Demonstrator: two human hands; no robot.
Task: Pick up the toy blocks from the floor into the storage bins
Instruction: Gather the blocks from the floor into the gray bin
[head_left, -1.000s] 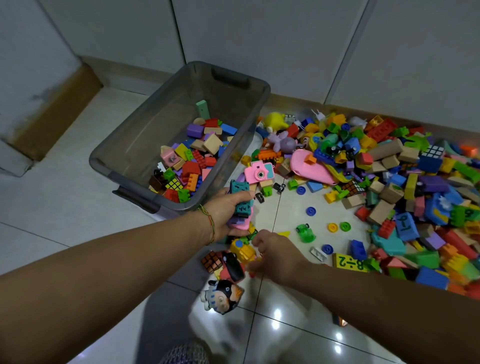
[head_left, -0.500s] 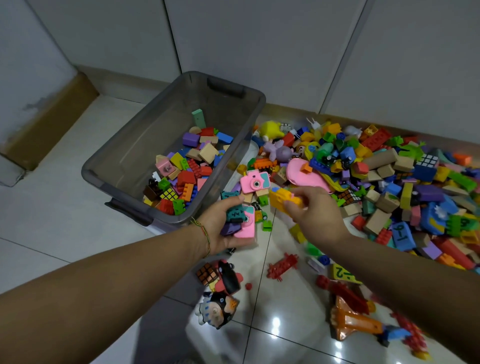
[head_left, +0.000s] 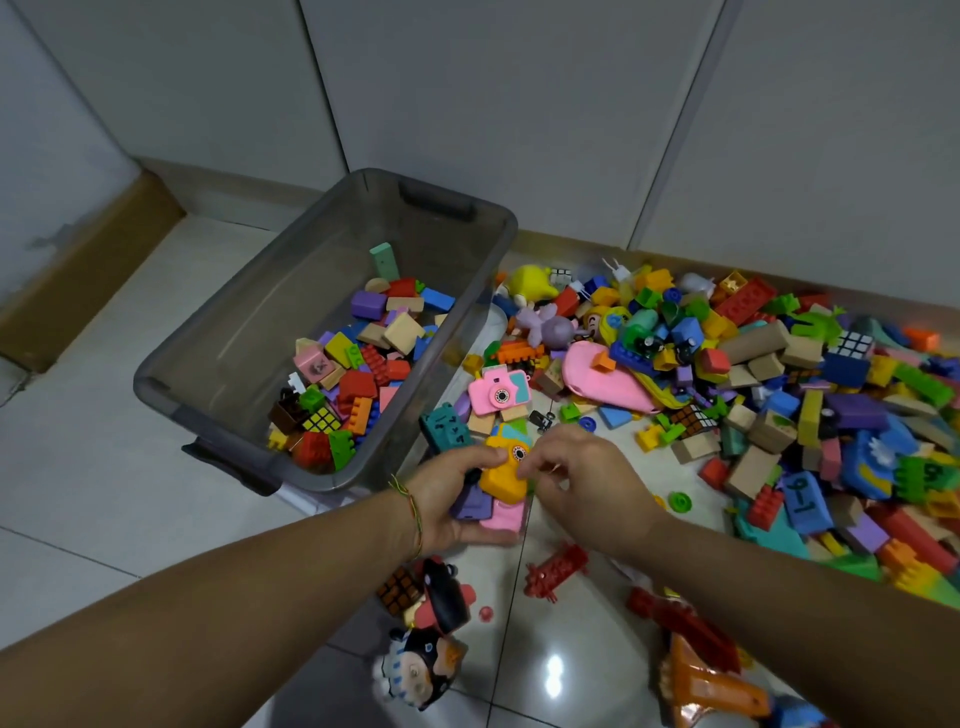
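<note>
- Since half a second ago, the right hand (head_left: 582, 480) has dropped from mid-frame to meet the left hand (head_left: 447, 499). The yellow toy camera (head_left: 501, 473) it carried now sits on the left hand's load.
- Just below centre frame, the left hand is cupped, with fingers and thumb curled round a handful of blocks (head_left: 483, 512). A purple block (head_left: 472, 506) and a pink block (head_left: 504, 517) lie under the camera. A teal number block (head_left: 445, 427) sticks up at the top and seems to be part of the load.
- The right hand's bent fingertips touch the camera's right side. Whether they pinch it or have let go cannot be told.
- The grey storage bin (head_left: 260, 338), upper left of centre, stands open and partly filled. Its near corner is just beside the left hand.
- Most toys lie in the pile of blocks (head_left: 753, 395) across the right half of the frame.
- The load looks full and top-heavy. It would be best to steady the camera with the right hand, carry everything up-left over the bin's rim, and tip it out low inside.
</note>
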